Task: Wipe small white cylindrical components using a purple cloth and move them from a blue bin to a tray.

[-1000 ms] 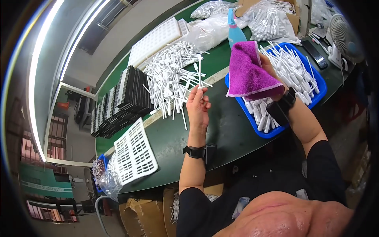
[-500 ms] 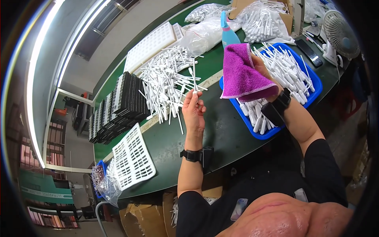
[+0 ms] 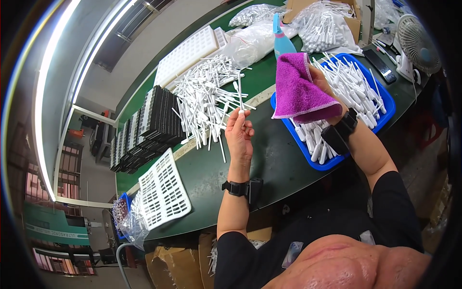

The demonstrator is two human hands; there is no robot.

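Note:
My left hand [image 3: 239, 137] is closed, pinching a thin white plastic stick [image 3: 240, 91] that points up and away from me. In my right hand [image 3: 323, 82] is a purple towelling cloth [image 3: 299, 94] with a pale hem, hanging over the near left part of a blue plastic basket [image 3: 393, 107]. Many white plastic sticks with thicker ends [image 3: 353, 82] fill that basket. Beyond my left hand, a loose pile of similar white sticks [image 3: 199, 91] is spread over the green table. The cloth hides most of my right fingers.
Stacked black trays [image 3: 156, 115] and a white slotted panel [image 3: 163, 192] stand on the left. Behind the pile lies a white holed board [image 3: 187, 53]. A blue spray bottle [image 3: 284, 45], bagged white parts [image 3: 320, 29], a phone [image 3: 380, 66] and a small fan [image 3: 417, 43] sit farther back.
The whole view has shifted very slightly to the right. Both hands keep the same hold on the stick and the cloth.

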